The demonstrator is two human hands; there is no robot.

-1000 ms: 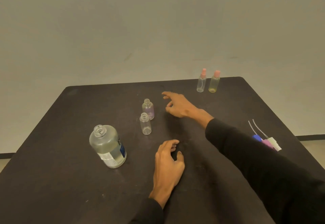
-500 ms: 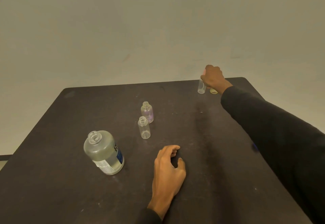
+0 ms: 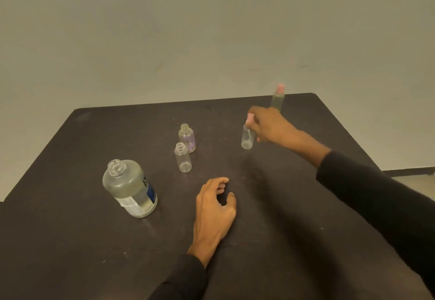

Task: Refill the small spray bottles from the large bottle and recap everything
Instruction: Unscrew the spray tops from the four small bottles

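Observation:
My right hand (image 3: 270,126) grips a clear small spray bottle (image 3: 247,138) with a pink cap, held near the middle of the black table (image 3: 294,217). A second pink-capped spray bottle (image 3: 277,98), yellowish, stands at the far edge behind that hand. Two uncapped small bottles stand side by side: a purple-tinted one (image 3: 187,137) and a clear one (image 3: 182,160) in front of it. The large clear bottle (image 3: 130,188) with a blue and white label stands uncapped at the left, partly filled. My left hand (image 3: 215,205) rests palm down on the table, holding nothing.
A plain pale wall rises behind the table. The table's far edge runs just behind the yellowish bottle. A dark skirting strip (image 3: 409,171) shows at the right beyond the table.
My right hand took the clear pink-capped bottle at the far edge and carried it toward the middle, leaving the yellowish one behind. The left hand stayed in place.

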